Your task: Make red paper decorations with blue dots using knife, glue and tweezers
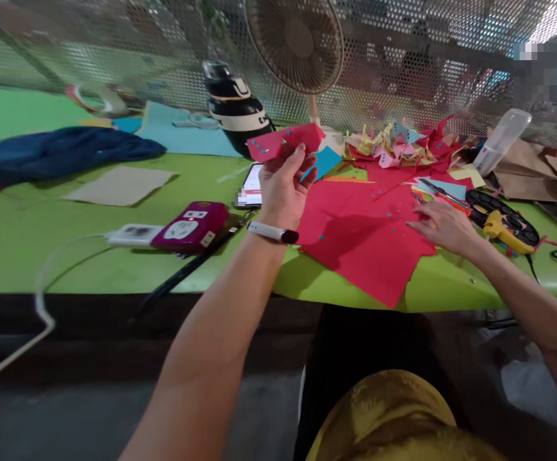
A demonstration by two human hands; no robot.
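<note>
Raised over the table, my left hand (284,186) pinches a folded piece of red paper (267,147) with small blue dots on it. A light-coloured band circles that wrist. Beneath and to the right lie red paper sheets (379,275), some with blue dots scattered on them. My right hand (446,227) hovers at or rests on the right edge of these sheets, fingers apart and holding nothing I can see; contact is hard to judge. Just beyond it is a slim dark-and-red tool (444,194), its kind unclear, on light blue paper. A blue paper piece (325,162) shows behind my left hand.
A black bottle (235,109), a fan (298,45) and folded paper shapes (398,144) stand along the back. Rightward are a yellow glue gun (506,232) and a clear bottle (502,141). Leftward lie a phone (250,189), purple power strip (194,225) and dark blue cloth (67,152).
</note>
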